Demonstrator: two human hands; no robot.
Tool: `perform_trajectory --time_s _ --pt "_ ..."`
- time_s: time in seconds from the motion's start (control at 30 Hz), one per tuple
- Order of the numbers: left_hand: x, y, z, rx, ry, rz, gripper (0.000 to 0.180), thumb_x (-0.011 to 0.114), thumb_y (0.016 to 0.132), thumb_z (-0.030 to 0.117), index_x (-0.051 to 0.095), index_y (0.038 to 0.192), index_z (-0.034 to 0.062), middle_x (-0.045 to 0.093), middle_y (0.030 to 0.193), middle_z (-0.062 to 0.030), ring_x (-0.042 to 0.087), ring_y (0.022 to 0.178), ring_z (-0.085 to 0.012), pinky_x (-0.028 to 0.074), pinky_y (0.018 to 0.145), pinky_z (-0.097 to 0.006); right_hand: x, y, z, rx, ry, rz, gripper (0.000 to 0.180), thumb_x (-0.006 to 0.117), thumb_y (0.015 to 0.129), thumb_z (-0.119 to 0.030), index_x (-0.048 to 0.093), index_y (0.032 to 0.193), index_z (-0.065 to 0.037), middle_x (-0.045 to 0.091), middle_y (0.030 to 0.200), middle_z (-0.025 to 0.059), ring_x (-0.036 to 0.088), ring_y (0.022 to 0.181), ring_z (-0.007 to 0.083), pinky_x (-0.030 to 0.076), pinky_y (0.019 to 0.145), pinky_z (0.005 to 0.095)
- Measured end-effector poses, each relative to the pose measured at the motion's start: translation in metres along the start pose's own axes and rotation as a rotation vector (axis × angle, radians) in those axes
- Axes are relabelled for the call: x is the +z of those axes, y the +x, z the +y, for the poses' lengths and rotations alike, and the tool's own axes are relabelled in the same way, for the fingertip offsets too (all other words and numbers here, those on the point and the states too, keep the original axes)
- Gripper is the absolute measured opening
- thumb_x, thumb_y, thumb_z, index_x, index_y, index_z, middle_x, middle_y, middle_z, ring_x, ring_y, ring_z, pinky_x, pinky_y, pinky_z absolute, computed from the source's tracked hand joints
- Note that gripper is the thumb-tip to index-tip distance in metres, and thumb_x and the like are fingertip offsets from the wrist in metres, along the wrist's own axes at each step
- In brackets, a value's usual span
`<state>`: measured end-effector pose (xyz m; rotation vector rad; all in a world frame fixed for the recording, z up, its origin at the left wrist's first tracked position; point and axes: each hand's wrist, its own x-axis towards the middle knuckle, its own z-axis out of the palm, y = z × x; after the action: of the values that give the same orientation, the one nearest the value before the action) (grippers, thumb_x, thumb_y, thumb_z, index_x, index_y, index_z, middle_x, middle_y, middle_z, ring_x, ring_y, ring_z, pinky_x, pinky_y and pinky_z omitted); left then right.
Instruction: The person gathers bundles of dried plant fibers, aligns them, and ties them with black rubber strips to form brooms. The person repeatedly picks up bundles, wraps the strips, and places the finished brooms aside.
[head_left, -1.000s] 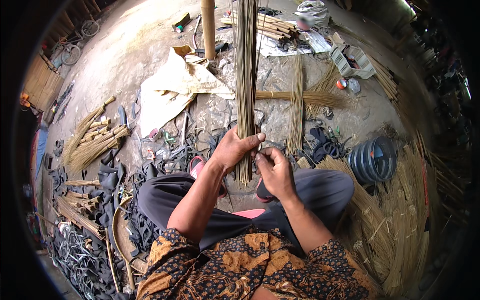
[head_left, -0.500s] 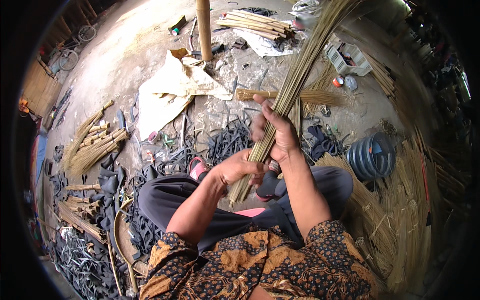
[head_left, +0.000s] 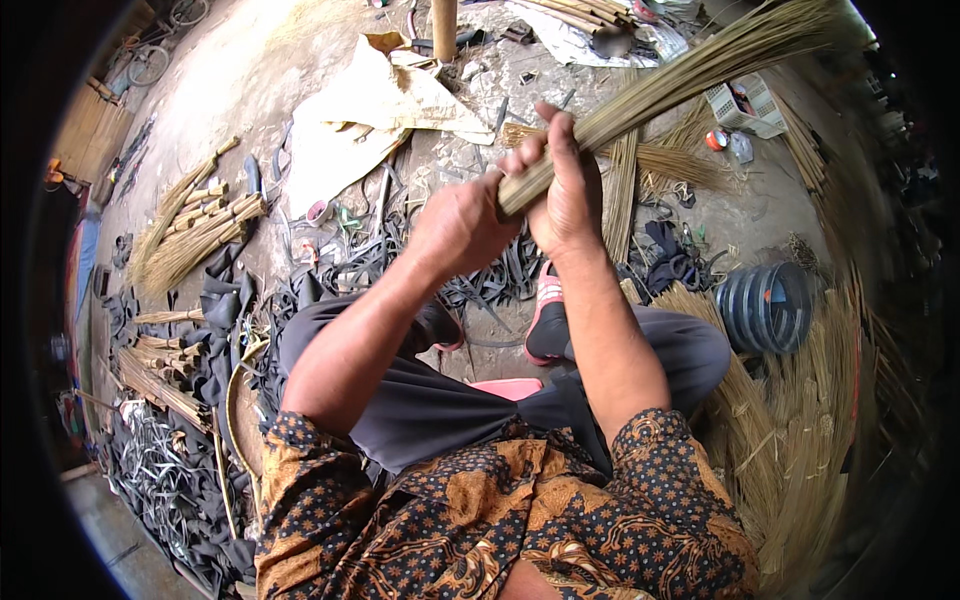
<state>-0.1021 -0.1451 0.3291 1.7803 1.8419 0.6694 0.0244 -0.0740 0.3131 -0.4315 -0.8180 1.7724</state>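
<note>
1 bundle [head_left: 670,95], held with no tie in sight

At 1 o'clock from the picture's centre, the stick bundle is held aloft, its bushy tip aimed toward 2 o'clock. The right hand's [head_left: 568,195] fingers are wrapped about its lower part, the thumb raised. The left hand [head_left: 462,228] is curled in against the butt end; how firmly it grips cannot be told.

If the right hold were slackened, loose sticks could be slid lengthwise or fanned out, and some dropped among the dark strips [head_left: 490,280] at 6 o'clock from the hands. If hard pressure were applied at the butt, skin could be pricked by cut ends.
</note>
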Motion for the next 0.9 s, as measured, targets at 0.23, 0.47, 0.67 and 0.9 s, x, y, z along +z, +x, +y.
perform_trajectory --time_s 0.23,0.47,0.67,0.9 --pt "-0.054 0.021 -0.051 -0.105 0.141 0.038 0.031 0.074 0.093 0.032 0.064 0.102 0.0038 0.069 0.077 -0.0227 0.070 0.076 -0.0437 0.053 0.070 -0.052 -0.139 0.013 0.060 0.398 -0.768 0.244 0.052 0.063 0.104 -0.048 0.065 0.125 -0.001 0.071 0.104 0.0072 0.068 0.083 0.0104 0.054 0.067 0.0248" --pt "-0.069 0.033 -0.073 -0.173 0.134 0.073 0.031 0.075 0.094 0.032 0.066 0.104 0.0040 0.064 0.069 -0.0176 0.063 0.063 -0.0322 0.050 0.065 -0.044 -0.292 -0.029 0.189 0.824 -1.332 0.406 0.030 0.071 0.097 -0.034 0.077 0.101 -0.005 0.074 0.080 0.0059 0.068 0.067 0.0150 0.052 0.057 0.0328" --pt "-0.075 0.041 -0.081 -0.286 0.076 0.019 0.028 0.080 0.088 0.025 0.063 0.099 0.0051 0.068 0.073 -0.0208 0.070 0.075 -0.0435 0.054 0.065 -0.048 -0.304 -0.026 0.238 0.948 -1.619 0.447 0.033 0.077 0.090 -0.042 0.077 0.104 -0.013 0.076 0.115 0.0150 0.071 0.111 0.0352 0.055 0.094 0.0460" --pt "-0.072 0.045 -0.096 -0.293 0.116 0.005 0.031 0.077 0.092 0.030 0.064 0.101 0.0037 0.066 0.071 -0.0195 0.068 0.069 -0.0401 0.052 0.066 -0.048 -0.288 -0.028 0.230 0.750 -1.557 0.445 0.026 0.076 0.093 -0.025 0.070 0.111 -0.008 0.078 0.102 0.0141 0.074 0.091 0.0322 0.057 0.081 0.0426"
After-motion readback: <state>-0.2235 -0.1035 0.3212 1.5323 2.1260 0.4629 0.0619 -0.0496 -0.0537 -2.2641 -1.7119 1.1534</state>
